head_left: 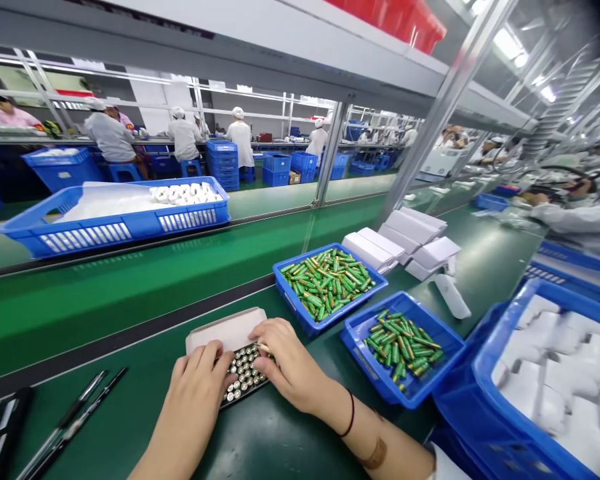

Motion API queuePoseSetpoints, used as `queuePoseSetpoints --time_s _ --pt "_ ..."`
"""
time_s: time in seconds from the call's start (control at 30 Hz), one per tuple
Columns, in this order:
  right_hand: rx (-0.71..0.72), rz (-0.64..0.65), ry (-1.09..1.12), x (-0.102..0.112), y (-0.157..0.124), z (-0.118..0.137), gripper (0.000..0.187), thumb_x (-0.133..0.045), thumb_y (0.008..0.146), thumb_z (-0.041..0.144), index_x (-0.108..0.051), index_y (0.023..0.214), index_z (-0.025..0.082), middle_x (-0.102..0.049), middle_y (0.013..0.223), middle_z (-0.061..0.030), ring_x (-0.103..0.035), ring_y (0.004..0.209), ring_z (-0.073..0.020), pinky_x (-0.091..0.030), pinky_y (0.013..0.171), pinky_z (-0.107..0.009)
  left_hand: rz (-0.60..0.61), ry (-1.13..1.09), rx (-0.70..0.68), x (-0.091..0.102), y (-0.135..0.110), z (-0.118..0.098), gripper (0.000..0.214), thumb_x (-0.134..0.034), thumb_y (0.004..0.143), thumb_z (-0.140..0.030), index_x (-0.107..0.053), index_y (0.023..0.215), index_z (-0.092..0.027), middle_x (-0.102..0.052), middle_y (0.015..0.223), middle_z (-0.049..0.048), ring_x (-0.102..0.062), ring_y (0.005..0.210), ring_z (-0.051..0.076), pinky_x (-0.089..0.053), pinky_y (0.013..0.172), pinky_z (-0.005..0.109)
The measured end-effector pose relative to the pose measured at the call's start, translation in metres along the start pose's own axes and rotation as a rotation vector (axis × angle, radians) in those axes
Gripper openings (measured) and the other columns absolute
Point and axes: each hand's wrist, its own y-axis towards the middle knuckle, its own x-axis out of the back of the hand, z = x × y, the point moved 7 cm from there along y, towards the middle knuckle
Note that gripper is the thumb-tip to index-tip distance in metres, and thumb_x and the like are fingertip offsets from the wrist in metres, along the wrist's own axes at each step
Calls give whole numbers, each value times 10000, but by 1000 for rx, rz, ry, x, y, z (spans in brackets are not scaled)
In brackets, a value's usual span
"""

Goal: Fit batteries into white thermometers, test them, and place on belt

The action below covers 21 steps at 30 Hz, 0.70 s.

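A small white box [227, 330] lies on the green bench, its near half filled with rows of upright batteries [244, 375] showing metal ends. My left hand [200, 377] rests on the box's left side, fingers curled over the batteries. My right hand [287, 360] lies on the right side, fingers bent and pressed onto the battery rows; a dark band circles its wrist. Two blue trays of loose green batteries sit to the right, the farther tray [285, 283] and the nearer tray [353, 333].
White boxes [410, 230] are stacked behind the trays. A blue crate [485, 400] with white parts stands at the right, another blue crate [130, 227] across the green conveyor [130, 280]. Two pens [75, 417] lie at the left. Other workers sit beyond and at the right.
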Motion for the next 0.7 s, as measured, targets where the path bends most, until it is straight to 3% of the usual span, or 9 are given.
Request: queuePoseSetpoints --time_s 0.07,0.17,0.27,0.37,0.43,0.7 --pt "-31 -33 31 3 -1 1 354 -226 997 414 -450 834 193 -546 828 -56 -480 782 -187 -392 734 -336 15 -106 62 0 2 5 156 -497 885 -180 -648 917 -197 -616 945 68 -579 805 233 -408 689 378" --pt "-196 61 198 -6 -5 -6 330 -281 989 410 -376 747 208 -405 661 31 -368 591 -119 -295 560 -253 -3 -303 158 6 3 16 175 -516 879 -281 -666 821 -212 -650 915 52 -593 785 226 -431 706 385" --pt "-300 138 351 -18 -9 -4 342 -357 972 407 -330 696 207 -313 609 63 -297 553 -92 -239 527 -234 -47 -619 349 13 1 30 190 -561 841 -358 -672 815 -206 -690 851 44 -638 778 221 -483 717 365" --pt "-337 209 384 -30 -12 3 363 -390 960 402 -346 664 197 -302 587 65 -293 549 -87 -232 529 -233 -102 -1075 587 13 -2 37 281 -616 791 -411 -667 917 -165 -706 776 47 -670 678 189 -539 650 309" --pt "-371 253 390 -37 -14 6 368 -394 955 405 -378 655 192 -317 578 61 -306 543 -89 -233 524 -235 -130 -1296 670 13 -2 35 374 -674 738 -431 -676 962 -131 -716 752 59 -675 646 180 -559 630 292" --pt "-442 239 595 -42 -15 3 440 -418 922 516 -493 653 176 -321 542 57 -296 514 -91 -233 495 -236 -66 -1550 772 5 -5 28 354 -837 557 -334 -728 813 -115 -721 666 50 -641 558 119 -545 585 214"
